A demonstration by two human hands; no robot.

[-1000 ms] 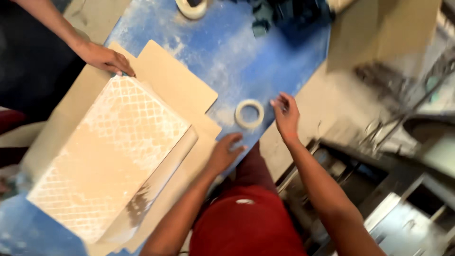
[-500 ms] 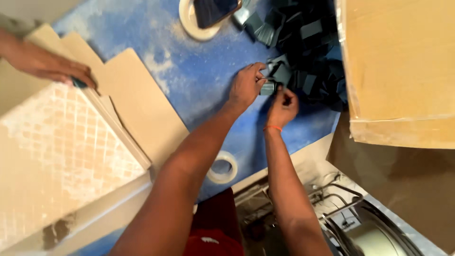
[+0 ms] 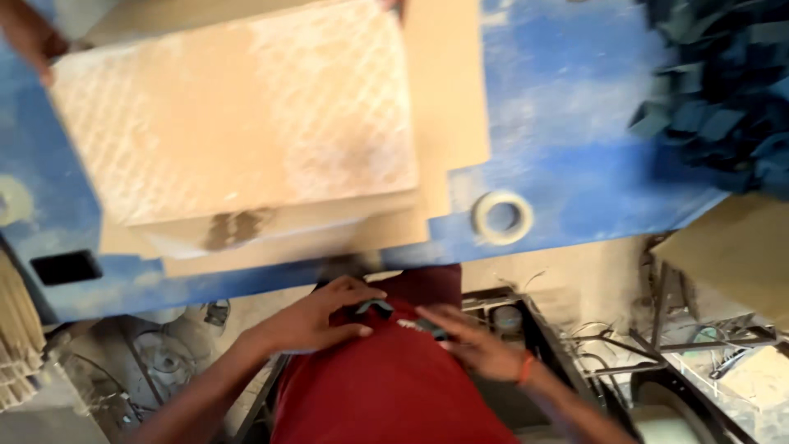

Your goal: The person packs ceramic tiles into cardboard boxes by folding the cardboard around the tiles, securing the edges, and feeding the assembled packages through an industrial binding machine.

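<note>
L hand is curling its fingers round a small dark clip-like piece, thumb below and fingertips over the top, so clamped on it, w/ the piece pressing against the red shirt. R hand is lying flatter, fingers stretched toward the L hand and close together; a second dark piece is showing just under its fingertips, but the frame is blurring there, so cannot tell if it is gripping or only touching.

Risk, as a judgement: both pieces are small and are being handled below the edge of the blue table, over the lap. If either grip is loosening, a piece could be dropping into the clutter of metal frames beside the R wrist and getting lost. The R-hand piece looks the likelier one, since the hold there is unclear.

The pieces look dark blue-grey, thin, bent, approx like the pile of dark pieces lying well beyond the R fingers on the table's far corner. Just past the fingertips a tape roll is sitting near the table edge. Beyond the L fingers, stacked tan boards are covering most of the table; another person's hand is touching their far corner.
</note>
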